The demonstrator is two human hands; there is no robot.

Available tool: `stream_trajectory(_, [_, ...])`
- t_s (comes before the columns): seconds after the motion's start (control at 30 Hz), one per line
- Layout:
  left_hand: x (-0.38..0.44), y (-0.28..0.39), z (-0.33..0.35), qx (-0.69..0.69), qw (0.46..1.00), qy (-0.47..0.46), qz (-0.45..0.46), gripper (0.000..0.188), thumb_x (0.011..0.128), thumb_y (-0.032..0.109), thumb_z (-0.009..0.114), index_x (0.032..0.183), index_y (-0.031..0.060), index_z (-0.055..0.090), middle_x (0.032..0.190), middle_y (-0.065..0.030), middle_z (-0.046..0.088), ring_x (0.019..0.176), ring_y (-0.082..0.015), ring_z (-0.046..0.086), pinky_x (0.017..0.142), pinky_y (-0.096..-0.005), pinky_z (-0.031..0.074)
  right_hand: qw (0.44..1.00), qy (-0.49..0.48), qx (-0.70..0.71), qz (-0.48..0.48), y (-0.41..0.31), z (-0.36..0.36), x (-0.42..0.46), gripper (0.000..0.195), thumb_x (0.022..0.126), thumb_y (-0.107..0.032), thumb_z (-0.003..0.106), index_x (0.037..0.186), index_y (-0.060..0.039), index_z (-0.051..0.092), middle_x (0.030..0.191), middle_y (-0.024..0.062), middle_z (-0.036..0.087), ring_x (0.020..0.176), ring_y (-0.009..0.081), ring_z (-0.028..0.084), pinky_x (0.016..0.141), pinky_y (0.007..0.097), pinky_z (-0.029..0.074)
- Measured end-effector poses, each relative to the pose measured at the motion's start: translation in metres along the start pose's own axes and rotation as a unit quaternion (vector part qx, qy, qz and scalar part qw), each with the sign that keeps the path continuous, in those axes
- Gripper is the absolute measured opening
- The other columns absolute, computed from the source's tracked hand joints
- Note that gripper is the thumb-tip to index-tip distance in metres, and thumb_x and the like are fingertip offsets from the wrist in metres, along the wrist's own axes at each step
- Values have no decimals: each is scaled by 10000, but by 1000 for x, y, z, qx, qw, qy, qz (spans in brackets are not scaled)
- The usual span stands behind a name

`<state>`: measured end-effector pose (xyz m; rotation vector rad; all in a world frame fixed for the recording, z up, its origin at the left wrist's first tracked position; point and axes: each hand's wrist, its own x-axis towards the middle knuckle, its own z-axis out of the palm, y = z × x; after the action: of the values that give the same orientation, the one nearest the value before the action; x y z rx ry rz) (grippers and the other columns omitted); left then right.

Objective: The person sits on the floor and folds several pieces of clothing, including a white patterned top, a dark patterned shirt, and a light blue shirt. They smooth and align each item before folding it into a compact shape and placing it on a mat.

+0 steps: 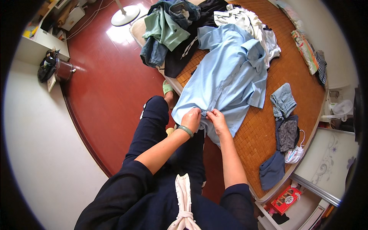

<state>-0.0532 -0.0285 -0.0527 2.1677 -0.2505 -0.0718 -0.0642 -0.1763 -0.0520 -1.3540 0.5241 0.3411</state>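
A light blue short-sleeved shirt point(221, 74) lies spread on a bed with a woven mat point(253, 135), its collar at the far right and its hem towards me. At the front edge near the hem, my left hand point(192, 119), with a green bangle point(186, 131) on the wrist, pinches the fabric. Close beside it, my right hand point(217, 120) also pinches the shirt's front edge between thumb and finger. The fingertips of both hands nearly meet, and what lies between them is too small to tell.
Beyond the shirt lie a mint green garment point(166, 31), jeans point(153, 51), black trousers point(184, 57) and white clothes point(244, 18). Folded garments point(283, 100) and face masks point(294, 154) lie at the right. An open drawer point(302, 207) is at the lower right; a fan-like base point(125, 15) stands on the red floor.
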Motion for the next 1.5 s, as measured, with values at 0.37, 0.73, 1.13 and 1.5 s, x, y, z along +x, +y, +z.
stream_trajectory(0.37, [-2,1,-10,-45,995,-57,72,81,762,60,576,839,34,571,792,-121,553,729,-316,568,652,-373,463,999,1,-1,-32,4,1,3,63,823,-93,608,839,-43,574,734,-37,556,653,38,480,591,188,391])
stream_trajectory(0.73, [8,5,-7,-32,997,-57,41,109,743,39,585,851,40,603,803,-124,586,762,-309,584,675,-362,471,975,23,-176,-131,6,-3,3,156,803,-88,601,712,-11,501,615,-32,466,589,50,392,515,240,363])
stream_trajectory(1.13, [11,6,5,-129,979,-65,-144,161,720,96,609,854,10,629,819,-183,629,785,-335,605,712,-382,482,973,53,-160,-158,11,0,-7,148,796,-103,609,735,1,521,602,-1,473,594,70,413,540,258,385])
stream_trajectory(1.5, [-1,11,15,-132,978,-32,-159,157,713,120,622,797,-11,599,721,-128,630,606,-206,603,580,-315,484,961,61,-210,-167,-1,5,-32,120,803,-81,602,741,-1,536,643,-17,517,623,62,441,570,238,401])
